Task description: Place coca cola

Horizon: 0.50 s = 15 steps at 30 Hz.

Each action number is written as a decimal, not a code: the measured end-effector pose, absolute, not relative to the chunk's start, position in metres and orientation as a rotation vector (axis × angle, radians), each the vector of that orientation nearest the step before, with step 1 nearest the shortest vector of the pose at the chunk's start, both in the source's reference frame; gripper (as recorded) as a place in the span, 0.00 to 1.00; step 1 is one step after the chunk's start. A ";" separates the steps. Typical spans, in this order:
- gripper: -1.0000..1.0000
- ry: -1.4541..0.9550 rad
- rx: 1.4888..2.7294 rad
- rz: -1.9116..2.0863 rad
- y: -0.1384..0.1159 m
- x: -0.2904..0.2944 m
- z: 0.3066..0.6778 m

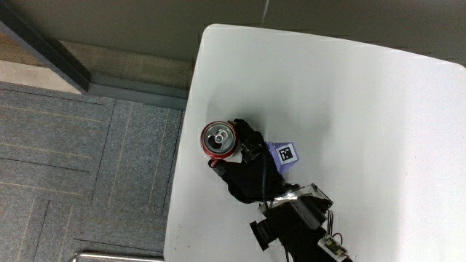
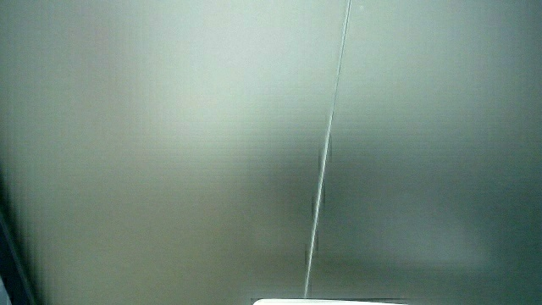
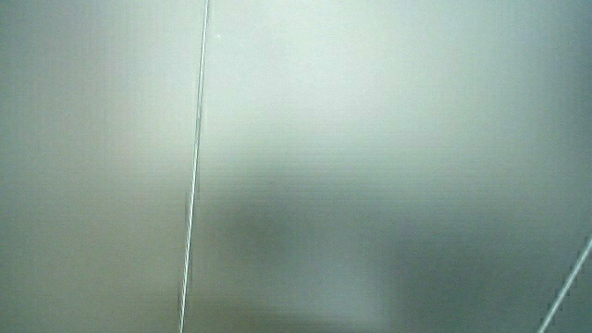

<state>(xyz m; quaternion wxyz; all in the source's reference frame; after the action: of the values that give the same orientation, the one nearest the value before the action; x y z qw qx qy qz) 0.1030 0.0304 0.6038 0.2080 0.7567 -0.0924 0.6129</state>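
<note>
A red Coca-Cola can (image 1: 220,140) stands upright on the white table (image 1: 349,102), close to the table's edge, its silver top with the pull tab facing up. The hand (image 1: 244,164) in its black glove is wrapped around the side of the can, fingers curled against it. The patterned cube (image 1: 284,153) sits on the back of the hand. The forearm (image 1: 298,211) with its strapped-on gear reaches in from the person's side. Both side views show only a pale wall.
Grey carpet tiles (image 1: 73,160) lie past the table's edge beside the can. A dark baseboard strip (image 1: 44,47) runs along the floor.
</note>
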 end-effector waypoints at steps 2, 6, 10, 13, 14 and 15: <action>0.47 -0.280 2.092 1.758 0.030 0.103 0.604; 0.38 -0.254 2.094 1.739 0.031 0.105 0.606; 0.28 -0.271 2.094 1.742 0.032 0.105 0.610; 0.20 -0.250 2.087 1.695 0.033 0.103 0.610; 0.18 -0.290 2.076 1.743 0.033 0.102 0.609; 0.15 -0.282 2.082 1.732 0.034 0.101 0.611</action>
<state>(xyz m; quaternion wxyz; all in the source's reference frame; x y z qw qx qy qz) 0.1015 0.0336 0.6107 0.2078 0.7478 -0.1013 0.6223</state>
